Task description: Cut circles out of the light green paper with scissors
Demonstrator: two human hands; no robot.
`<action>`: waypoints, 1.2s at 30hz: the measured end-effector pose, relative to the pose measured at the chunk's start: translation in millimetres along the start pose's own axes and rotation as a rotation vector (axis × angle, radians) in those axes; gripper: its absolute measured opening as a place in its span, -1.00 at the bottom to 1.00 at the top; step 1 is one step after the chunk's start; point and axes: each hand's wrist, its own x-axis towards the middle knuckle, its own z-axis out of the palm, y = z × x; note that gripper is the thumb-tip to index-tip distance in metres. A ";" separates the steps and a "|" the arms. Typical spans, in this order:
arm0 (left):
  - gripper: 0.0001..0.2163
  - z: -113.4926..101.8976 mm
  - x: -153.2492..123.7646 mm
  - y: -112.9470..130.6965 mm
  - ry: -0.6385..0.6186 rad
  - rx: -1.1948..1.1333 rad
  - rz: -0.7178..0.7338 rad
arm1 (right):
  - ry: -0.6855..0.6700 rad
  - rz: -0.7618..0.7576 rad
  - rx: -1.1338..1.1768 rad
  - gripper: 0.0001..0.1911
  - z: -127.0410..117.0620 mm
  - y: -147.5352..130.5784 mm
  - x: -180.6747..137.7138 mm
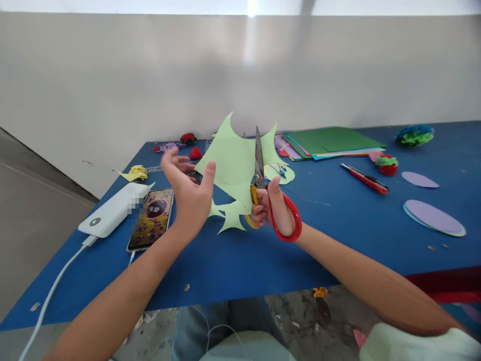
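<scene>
My right hand [271, 205] grips red-and-yellow-handled scissors [263, 190], blades pointing up and shut into a light green paper sheet [235, 165] with curved cut edges. The sheet stands raised above the blue table [338, 210]. My left hand [188, 185] is at the sheet's left edge, thumb against the paper and fingers spread apart behind it. A cut light green circle [280, 174] lies flat on the table just behind the scissors.
A white power bank [112, 209] with cable and a lit phone [153, 218] lie at left. A stack of coloured paper [330, 142], a red utility knife [364, 178], purple paper circles [434, 216], paper flowers [387, 164] and a yellow scrap [137, 173] lie around.
</scene>
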 end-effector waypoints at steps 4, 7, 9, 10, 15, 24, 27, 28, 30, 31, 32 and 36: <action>-0.71 -6.5 -6.0 -0.1 -0.240 0.387 1.004 | 0.012 -0.003 -0.015 -0.19 -0.8 2.1 -0.4; -0.86 -4.2 -17.6 3.6 -0.557 0.505 1.194 | 0.027 -0.048 -0.044 -0.21 -1.8 5.2 -0.4; -0.79 -1.5 -22.5 4.8 -0.586 0.543 1.096 | 0.026 -0.061 -0.045 -0.21 -2.7 6.5 0.7; -0.76 -0.4 -23.8 5.1 -0.587 0.563 1.030 | 0.036 -0.063 -0.039 -0.20 -3.2 6.9 1.5; -0.67 3.3 -25.5 5.8 -0.695 0.825 0.551 | 0.089 -0.063 -0.015 -0.13 -3.4 5.0 4.8; -0.42 10.8 -24.4 17.5 -0.734 -0.506 -0.526 | -0.016 -0.072 -0.037 -0.16 -0.8 1.8 0.4; -0.71 8.2 -20.4 23.8 -0.583 -0.712 -0.540 | -0.091 -0.032 -0.080 -0.13 -0.6 2.0 -2.1; -0.71 7.5 -18.9 24.2 -0.559 -0.733 -0.530 | -0.125 -0.012 -0.098 -0.13 -0.4 2.3 -3.1; -0.57 7.1 -15.7 22.0 -0.564 -0.730 -0.513 | -0.189 0.019 -0.127 -0.12 0.0 3.0 -5.2; -0.51 7.4 -14.1 19.6 -0.572 -0.706 -0.514 | -0.217 0.034 -0.134 -0.13 0.4 3.3 -6.4; -0.47 8.0 -12.6 16.6 -0.573 -0.665 -0.517 | -0.238 0.040 -0.138 -0.14 0.8 3.7 -7.6; -0.45 9.6 -7.8 7.7 -0.459 -0.317 -0.479 | -0.271 0.073 -0.159 -0.15 2.4 5.3 -12.4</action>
